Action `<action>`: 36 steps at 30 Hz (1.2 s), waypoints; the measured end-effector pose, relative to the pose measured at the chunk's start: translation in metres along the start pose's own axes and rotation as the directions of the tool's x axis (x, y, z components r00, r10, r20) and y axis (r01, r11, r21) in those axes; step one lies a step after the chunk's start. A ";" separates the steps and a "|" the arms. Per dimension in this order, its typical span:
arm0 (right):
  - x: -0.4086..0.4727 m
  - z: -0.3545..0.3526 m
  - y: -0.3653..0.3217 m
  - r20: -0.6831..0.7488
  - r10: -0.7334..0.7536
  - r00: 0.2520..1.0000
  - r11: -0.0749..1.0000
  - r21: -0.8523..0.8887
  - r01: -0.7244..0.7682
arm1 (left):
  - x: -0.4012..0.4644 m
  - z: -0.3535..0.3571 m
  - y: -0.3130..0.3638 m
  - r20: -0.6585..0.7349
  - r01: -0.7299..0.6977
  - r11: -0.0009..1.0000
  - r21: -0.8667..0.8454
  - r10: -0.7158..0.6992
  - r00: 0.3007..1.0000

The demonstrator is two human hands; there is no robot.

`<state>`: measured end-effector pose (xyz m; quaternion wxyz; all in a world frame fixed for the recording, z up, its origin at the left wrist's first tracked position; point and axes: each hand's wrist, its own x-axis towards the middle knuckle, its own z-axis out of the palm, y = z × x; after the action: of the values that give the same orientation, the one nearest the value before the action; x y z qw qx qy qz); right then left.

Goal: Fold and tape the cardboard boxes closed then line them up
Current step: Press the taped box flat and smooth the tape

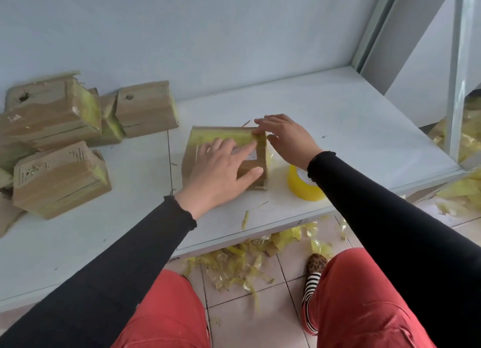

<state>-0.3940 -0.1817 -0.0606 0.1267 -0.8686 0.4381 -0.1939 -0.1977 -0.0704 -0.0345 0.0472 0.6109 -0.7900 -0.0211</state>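
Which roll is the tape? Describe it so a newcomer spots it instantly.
Start at the white table and find the cardboard box under both hands near the front edge. Just right of that box, partly hidden under the right sleeve, stands the tape roll. It is the only round, bright yellow thing on the table; the taped boxes at left are brown and blocky.

a makeshift packing spot in a bare room: a low white table against a plain wall, taped cardboard boxes piled on it, yellow tape scraps littering the tiled floor.
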 end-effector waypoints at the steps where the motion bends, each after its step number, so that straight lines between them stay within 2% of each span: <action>1: 0.000 -0.001 -0.006 -0.005 0.019 1.000 0.999 0.043 -0.018 | 0.001 -0.002 -0.001 -0.033 -0.007 0.998 -0.070 0.005 0.999; 3: 0.000 0.002 -0.024 -0.039 0.071 0.997 0.991 0.119 -0.066 | 0.009 -0.004 -0.018 -0.125 0.008 0.974 -0.227 -0.037 0.991; 4: -0.001 0.006 -0.032 -0.052 0.086 0.995 0.986 0.150 -0.078 | 0.014 -0.003 -0.029 -0.162 0.027 0.968 -0.249 -0.069 0.984; 7: -0.007 0.027 -0.045 -0.033 0.081 0.996 0.977 0.202 -0.072 | 0.017 0.008 -0.055 -0.104 0.082 0.963 -0.258 -0.112 0.988; 10: -0.006 0.033 -0.042 -0.071 0.177 0.982 0.912 0.386 -0.137 | 0.010 0.015 -0.071 -0.113 0.070 0.871 -0.487 -0.143 0.983; 11: -0.005 0.030 -0.040 -0.045 0.247 0.968 0.854 0.483 -0.195 | 0.006 0.017 -0.077 -0.132 0.097 0.802 -0.589 -0.214 0.968; 12: -0.005 0.027 -0.038 0.013 0.314 0.949 0.764 0.590 -0.261 | 0.003 0.020 -0.085 -0.112 0.140 0.693 -0.708 -0.306 0.945; 14: -0.006 0.025 -0.034 0.185 0.382 0.906 0.494 0.788 -0.369 | -0.002 0.025 -0.098 0.095 0.254 0.337 -0.907 -0.422 0.901; 15: -0.006 0.026 -0.034 0.264 0.388 0.883 0.361 0.837 -0.410 | -0.004 0.030 -0.101 0.208 0.299 0.168 -0.939 -0.418 0.885; 16: -0.006 0.030 -0.034 0.330 0.379 0.865 0.255 0.861 -0.440 | -0.005 0.036 -0.102 0.284 0.320 0.039 -0.946 -0.374 0.883; 17: -0.006 0.033 -0.035 0.379 0.366 0.850 0.157 0.875 -0.458 | -0.005 0.041 -0.098 0.320 0.327 -0.036 -0.944 -0.327 0.889; 19: -0.007 0.038 -0.038 0.418 0.369 0.830 0.012 0.891 -0.454 | -0.002 0.044 -0.087 0.330 0.309 -0.116 -0.944 -0.311 0.891; 23: -0.003 0.038 -0.041 0.395 0.415 0.820 -0.047 0.909 -0.415 | 0.002 0.047 -0.082 0.411 0.331 -0.274 -0.903 -0.326 0.851; 24: -0.001 0.036 -0.041 0.407 0.427 0.807 -0.046 0.901 -0.430 | 0.003 0.044 -0.083 0.416 0.333 -0.285 -0.899 -0.314 0.853; 27: 0.011 0.015 -0.041 0.534 0.419 0.735 -0.030 0.817 -0.576 | 0.013 0.035 -0.086 0.430 0.368 -0.234 -0.900 -0.336 0.838; 29: 0.017 -0.003 -0.037 0.608 0.376 0.699 -0.004 0.756 -0.655 | 0.020 0.023 -0.088 0.478 0.423 -0.227 -0.878 -0.356 0.803; 31: 0.020 -0.015 -0.035 0.625 0.338 0.704 -0.023 0.753 -0.657 | 0.023 0.016 -0.095 0.550 0.518 -0.187 -0.835 -0.327 0.769; 33: 0.015 -0.017 -0.035 0.624 0.278 0.730 -0.041 0.767 -0.640 | 0.020 0.013 -0.100 0.602 0.606 -0.092 -0.790 -0.301 0.740; 36: 0.003 -0.011 -0.035 0.615 0.251 0.747 -0.025 0.776 -0.630 | 0.018 0.010 -0.098 0.562 0.620 0.042 -0.784 -0.378 0.736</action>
<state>-0.3721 -0.1638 -0.0367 0.7690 -0.3988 0.4369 -0.2424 -0.1086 -0.1129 -0.0521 0.3115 0.6819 -0.3437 -0.5655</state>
